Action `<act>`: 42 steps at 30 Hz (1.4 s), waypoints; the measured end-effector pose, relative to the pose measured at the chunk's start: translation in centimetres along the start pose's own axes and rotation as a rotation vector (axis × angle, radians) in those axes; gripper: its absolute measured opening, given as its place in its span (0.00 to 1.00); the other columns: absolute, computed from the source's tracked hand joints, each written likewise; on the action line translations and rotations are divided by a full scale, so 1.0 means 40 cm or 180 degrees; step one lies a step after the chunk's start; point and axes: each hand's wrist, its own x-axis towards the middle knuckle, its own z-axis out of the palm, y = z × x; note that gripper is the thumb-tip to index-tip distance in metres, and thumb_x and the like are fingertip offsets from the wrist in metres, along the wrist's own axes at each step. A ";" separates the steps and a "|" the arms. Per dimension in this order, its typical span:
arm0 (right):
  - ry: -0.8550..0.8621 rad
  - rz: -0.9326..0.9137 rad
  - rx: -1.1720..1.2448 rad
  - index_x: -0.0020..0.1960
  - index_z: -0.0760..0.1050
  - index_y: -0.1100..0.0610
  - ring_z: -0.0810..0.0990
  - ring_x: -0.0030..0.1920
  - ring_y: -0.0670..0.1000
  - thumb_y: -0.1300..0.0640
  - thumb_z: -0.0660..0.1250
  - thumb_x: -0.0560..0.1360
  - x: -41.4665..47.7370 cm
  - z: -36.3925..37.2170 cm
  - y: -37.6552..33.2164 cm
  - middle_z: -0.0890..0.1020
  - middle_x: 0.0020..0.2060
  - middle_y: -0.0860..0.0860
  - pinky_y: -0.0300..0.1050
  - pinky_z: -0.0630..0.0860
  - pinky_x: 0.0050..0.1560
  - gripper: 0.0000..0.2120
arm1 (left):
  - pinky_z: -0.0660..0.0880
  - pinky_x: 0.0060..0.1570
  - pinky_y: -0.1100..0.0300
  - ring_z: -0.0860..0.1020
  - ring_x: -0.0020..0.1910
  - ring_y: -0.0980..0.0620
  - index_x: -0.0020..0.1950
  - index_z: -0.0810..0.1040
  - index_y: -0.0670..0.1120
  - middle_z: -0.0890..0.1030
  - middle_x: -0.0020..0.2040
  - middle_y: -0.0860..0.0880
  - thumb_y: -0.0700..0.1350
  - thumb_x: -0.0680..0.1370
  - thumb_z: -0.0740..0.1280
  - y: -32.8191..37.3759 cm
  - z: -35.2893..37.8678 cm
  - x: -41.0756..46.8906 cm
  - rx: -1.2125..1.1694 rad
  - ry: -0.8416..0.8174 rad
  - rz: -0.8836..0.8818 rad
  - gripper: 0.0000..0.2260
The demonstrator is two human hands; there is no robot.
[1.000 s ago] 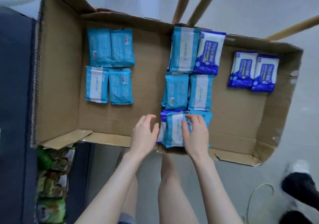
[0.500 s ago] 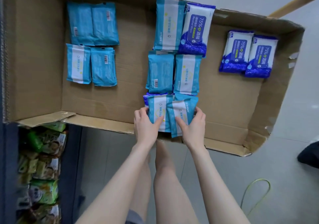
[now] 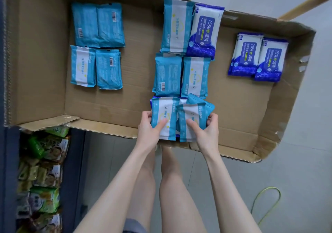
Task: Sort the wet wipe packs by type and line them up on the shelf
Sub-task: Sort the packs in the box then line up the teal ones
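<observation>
An open cardboard box (image 3: pixel 242 110) holds the wipe packs. My left hand (image 3: pixel 148 130) grips a teal-and-white pack (image 3: pixel 166 110) at the box's near edge, thumb on top. My right hand (image 3: pixel 204 130) grips a second teal pack (image 3: pixel 193 114), tilted and overlapping others beneath it; a dark blue pack edge shows under them. Several teal packs (image 3: pixel 97 44) lie grouped at the left. More teal packs (image 3: pixel 181 74) form a middle column, with one dark blue alcohol pack (image 3: pixel 204 31) at its far end. Two dark blue alcohol packs (image 3: pixel 258 56) lie at the right.
A dark shelf (image 3: pixel 10 161) at the left carries green snack bags (image 3: pixel 43 175). Wooden chair legs (image 3: pixel 305 4) rise beyond the box. A yellow-green cable (image 3: pixel 265 205) lies on the grey floor at the right. My bare legs stand below the box.
Both hands have gone from touching the nearest teal packs to gripping one each. The right-hand pack now sits more tilted and raised. The camera has moved closer.
</observation>
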 end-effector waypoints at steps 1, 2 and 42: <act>-0.0078 -0.0002 0.0116 0.53 0.69 0.52 0.81 0.48 0.48 0.60 0.72 0.72 -0.006 0.002 -0.008 0.81 0.47 0.47 0.49 0.78 0.52 0.15 | 0.77 0.51 0.57 0.80 0.49 0.52 0.54 0.69 0.47 0.81 0.49 0.52 0.41 0.75 0.70 0.005 -0.011 -0.008 -0.0242 -0.0027 -0.0014 0.12; -0.0166 0.0012 0.0265 0.54 0.71 0.52 0.82 0.50 0.49 0.60 0.71 0.73 -0.010 0.007 -0.016 0.82 0.49 0.49 0.51 0.78 0.54 0.13 | 0.77 0.50 0.59 0.80 0.48 0.53 0.55 0.70 0.47 0.81 0.50 0.52 0.39 0.76 0.68 0.009 -0.023 -0.014 -0.0461 -0.0060 -0.0054 0.11; -0.0590 -0.0382 -0.3032 0.67 0.64 0.59 0.70 0.60 0.57 0.52 0.60 0.79 -0.050 0.730 -0.098 0.71 0.61 0.56 0.48 0.70 0.52 0.19 | 0.67 0.58 0.51 0.70 0.63 0.43 0.71 0.65 0.44 0.70 0.67 0.44 0.45 0.80 0.60 -0.058 -0.676 0.302 0.2570 0.0003 0.0252 0.20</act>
